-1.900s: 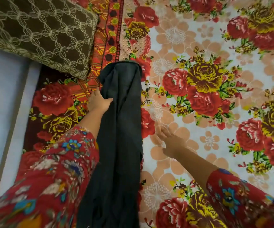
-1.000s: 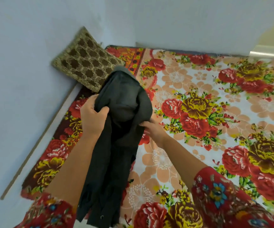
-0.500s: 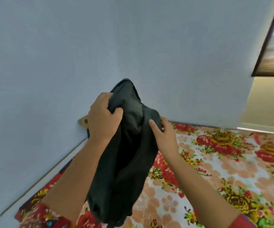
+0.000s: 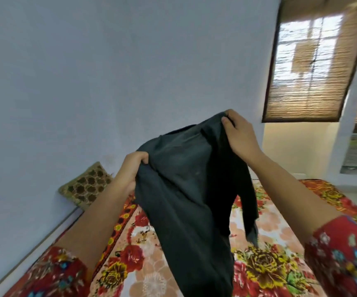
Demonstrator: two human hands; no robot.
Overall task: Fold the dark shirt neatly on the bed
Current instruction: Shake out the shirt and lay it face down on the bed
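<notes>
The dark shirt (image 4: 186, 189) hangs in the air above the bed (image 4: 147, 273), bunched and drooping down toward the sheet. My left hand (image 4: 130, 170) grips its left top edge in a fist. Higher and to the right, my right hand (image 4: 238, 133) pinches the other top corner. The cloth is stretched between the two hands. Its lower end runs out of the bottom of the frame.
The bed carries a red and yellow floral sheet. A brown patterned pillow (image 4: 86, 186) leans against the pale blue wall (image 4: 108, 71) at the bed's left. A window with a bamboo blind (image 4: 314, 61) is at the upper right.
The shirt was lifted off the bed and raised. My right hand took hold of a top corner and moved up and right, spreading the cloth. The view tilted upward.
</notes>
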